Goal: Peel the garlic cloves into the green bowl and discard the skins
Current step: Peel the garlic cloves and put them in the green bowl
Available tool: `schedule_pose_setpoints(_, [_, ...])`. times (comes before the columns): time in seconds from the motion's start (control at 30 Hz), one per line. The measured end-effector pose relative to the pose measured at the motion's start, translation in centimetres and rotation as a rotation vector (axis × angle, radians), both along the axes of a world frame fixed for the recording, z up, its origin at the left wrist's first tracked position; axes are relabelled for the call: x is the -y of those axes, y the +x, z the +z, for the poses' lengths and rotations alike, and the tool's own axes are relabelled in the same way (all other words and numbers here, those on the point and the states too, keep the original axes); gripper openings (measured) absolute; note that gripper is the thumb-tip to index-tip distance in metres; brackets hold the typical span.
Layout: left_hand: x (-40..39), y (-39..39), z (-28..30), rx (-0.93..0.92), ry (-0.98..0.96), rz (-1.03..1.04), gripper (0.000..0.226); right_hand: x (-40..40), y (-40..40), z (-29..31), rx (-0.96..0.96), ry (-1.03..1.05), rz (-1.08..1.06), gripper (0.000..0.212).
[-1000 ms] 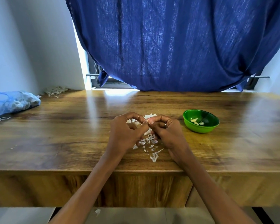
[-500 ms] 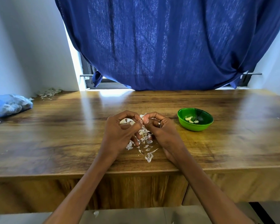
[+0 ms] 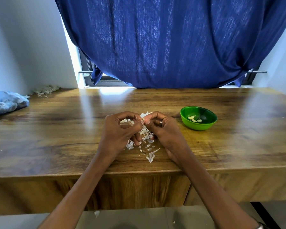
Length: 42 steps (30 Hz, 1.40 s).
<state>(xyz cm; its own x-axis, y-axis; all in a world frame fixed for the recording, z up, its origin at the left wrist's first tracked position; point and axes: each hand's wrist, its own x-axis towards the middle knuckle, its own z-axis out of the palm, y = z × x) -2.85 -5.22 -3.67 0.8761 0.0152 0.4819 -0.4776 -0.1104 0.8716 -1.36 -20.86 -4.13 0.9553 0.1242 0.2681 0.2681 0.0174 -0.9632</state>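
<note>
at the centre of the frame a garlic clove (image 3: pixel 143 119), mostly hidden, is pinched between the curled fingertips of both hands, which meet above the table. the left hand (image 3: pixel 118 131) and the right hand (image 3: pixel 162 129) each grip it, thumbs touching; a ring (image 3: pixel 161 123) shows on the right hand. loose skins (image 3: pixel 147 147) lie scattered on the wooden table (image 3: pixel 56 138) under and just below the hands. right of centre the green bowl (image 3: pixel 198 120) stands apart from them, holding a few peeled cloves (image 3: pixel 193 118). at the far left edge lies a blue bag (image 3: pixel 6 103); a blue curtain (image 3: pixel 163 40) fills the top.
</note>
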Motion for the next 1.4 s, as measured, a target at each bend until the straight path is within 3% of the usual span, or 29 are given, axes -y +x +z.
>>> schedule_pose_setpoints(0.37, [-0.14, 0.40, -0.30, -0.009, 0.039, 0.014, 0.009, -0.31, -0.16, -0.10, 0.029, -0.125, 0.039, 0.007])
schedule_pose_setpoints(1.4, [0.58, 0.80, -0.26, 0.008, 0.077, 0.074, 0.015, -0.78, -0.45, 0.41, 0.126, -0.044, -0.057, 0.013])
